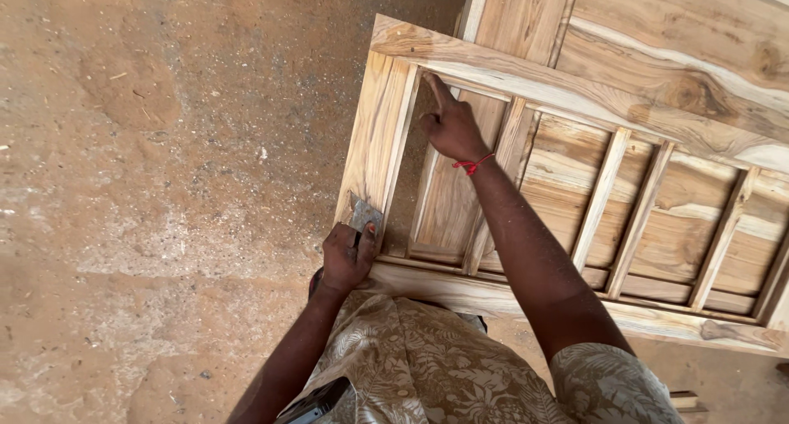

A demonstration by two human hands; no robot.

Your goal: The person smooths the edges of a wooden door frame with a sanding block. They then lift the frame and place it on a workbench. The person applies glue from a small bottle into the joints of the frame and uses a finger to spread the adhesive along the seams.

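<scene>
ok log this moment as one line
left hand: presses metal scraper on wooden frame | right hand: forefinger on frame's inner corner | ground: sandy dirt floor

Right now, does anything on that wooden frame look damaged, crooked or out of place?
Nothing stands out. The wooden frame looks whole, its slats evenly spaced. The left hand presses a flat metal scraper to the frame's side rail; the right hand points a finger into the top corner.
</scene>
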